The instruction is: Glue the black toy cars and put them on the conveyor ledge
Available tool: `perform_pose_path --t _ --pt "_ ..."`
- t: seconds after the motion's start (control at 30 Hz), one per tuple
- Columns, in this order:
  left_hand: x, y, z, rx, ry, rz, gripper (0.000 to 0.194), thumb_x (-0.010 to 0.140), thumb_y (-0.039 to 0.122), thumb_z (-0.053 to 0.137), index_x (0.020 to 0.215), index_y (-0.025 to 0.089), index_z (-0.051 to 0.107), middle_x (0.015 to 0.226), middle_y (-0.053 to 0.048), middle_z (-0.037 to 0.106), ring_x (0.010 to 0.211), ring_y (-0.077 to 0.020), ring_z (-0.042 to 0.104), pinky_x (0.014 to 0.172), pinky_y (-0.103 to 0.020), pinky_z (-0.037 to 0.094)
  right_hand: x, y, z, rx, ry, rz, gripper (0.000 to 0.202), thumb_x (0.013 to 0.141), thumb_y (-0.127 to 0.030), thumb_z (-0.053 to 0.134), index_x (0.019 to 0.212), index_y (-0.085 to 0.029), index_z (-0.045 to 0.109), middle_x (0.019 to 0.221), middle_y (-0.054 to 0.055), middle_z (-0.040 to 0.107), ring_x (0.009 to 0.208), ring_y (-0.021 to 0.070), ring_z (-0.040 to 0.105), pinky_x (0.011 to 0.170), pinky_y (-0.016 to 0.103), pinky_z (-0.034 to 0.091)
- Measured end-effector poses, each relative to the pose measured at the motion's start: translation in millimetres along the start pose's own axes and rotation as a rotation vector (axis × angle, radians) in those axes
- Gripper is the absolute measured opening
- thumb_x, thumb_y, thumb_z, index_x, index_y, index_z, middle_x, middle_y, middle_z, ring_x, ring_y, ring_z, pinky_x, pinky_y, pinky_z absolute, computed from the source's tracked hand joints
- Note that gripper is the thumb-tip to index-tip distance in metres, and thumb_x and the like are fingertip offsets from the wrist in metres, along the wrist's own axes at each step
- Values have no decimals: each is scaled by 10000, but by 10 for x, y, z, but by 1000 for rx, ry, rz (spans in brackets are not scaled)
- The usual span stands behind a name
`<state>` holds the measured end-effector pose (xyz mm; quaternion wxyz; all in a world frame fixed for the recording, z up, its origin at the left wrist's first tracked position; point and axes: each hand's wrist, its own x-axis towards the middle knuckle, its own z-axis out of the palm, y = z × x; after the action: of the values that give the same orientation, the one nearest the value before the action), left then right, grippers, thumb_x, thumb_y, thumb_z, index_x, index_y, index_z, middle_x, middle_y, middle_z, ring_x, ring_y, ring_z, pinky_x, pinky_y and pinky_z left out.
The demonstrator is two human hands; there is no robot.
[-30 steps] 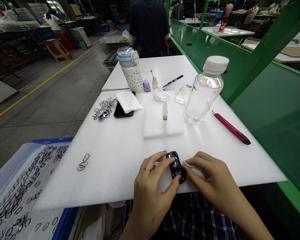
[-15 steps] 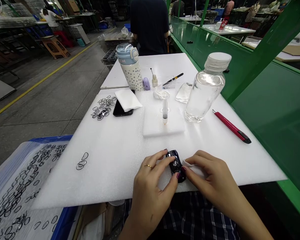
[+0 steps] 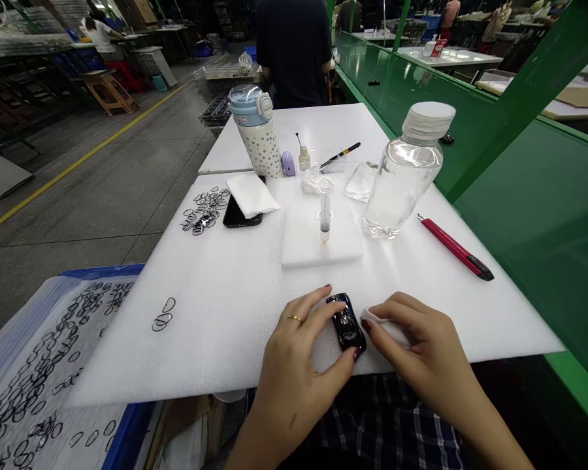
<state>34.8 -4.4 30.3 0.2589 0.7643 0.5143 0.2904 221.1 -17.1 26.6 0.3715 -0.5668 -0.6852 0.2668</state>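
Note:
A glossy black car-shaped piece (image 3: pixel 347 324) lies on the white foam sheet (image 3: pixel 225 287) near its front edge. My left hand (image 3: pixel 306 365) grips it between the thumb at the near end and the fingers at the far end. Just right of the piece, my right hand (image 3: pixel 416 346) pinches a folded white cloth (image 3: pixel 394 328), its fingertips a little apart from the black surface. Beyond the hands a syringe (image 3: pixel 325 219) rests on a small foam block (image 3: pixel 301 251).
A clear bottle (image 3: pixel 402 173), a red cutter (image 3: pixel 455 248) and a dotted tumbler (image 3: pixel 259 140) stand or lie around. Black rings (image 3: pixel 206 212) and a phone (image 3: pixel 240 212) under a tissue (image 3: pixel 252 196) are at left. A person (image 3: pixel 294 52) is ahead.
My right hand has drawn back slightly to the right with the cloth, off the black piece. My left thumb has shifted to its near end, leaving more of it visible.

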Motion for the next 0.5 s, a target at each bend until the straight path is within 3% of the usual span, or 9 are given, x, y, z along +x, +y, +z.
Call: perform_pose_path --t 0.13,0.23,0.33,0.5 --pt "46 -10 -35 22 -152 48 623 740 196 714 1320 268 499 1434 0 489 1314 -218 440 1097 -450 422 -142 40 51 -138 220 -317 223 865 -53 574 1064 -143 618 879 43 560 676 61 516 565 186 419" --pt "65 -15 -19 23 -136 53 618 738 148 679 1316 273 499 1410 13 514 1288 -194 465 1088 -422 431 -208 45 129 -276 201 -497 249 851 -61 583 1090 -119 616 954 92 557 709 107 506 585 247 443" --pt "57 -19 5 27 -111 60 614 730 120 656 1307 269 507 1402 9 520 1279 -195 475 1077 -425 440 -205 34 192 -330 217 -486 225 859 -98 591 1078 -132 630 971 96 566 719 126 523 578 265 452" --pt "23 -29 61 51 -44 68 657 691 185 767 1294 262 520 1361 -21 559 1231 -233 523 1028 -460 486 -77 87 68 -353 290 -231 170 882 -121 582 1037 -149 647 902 44 598 647 76 539 555 209 441"
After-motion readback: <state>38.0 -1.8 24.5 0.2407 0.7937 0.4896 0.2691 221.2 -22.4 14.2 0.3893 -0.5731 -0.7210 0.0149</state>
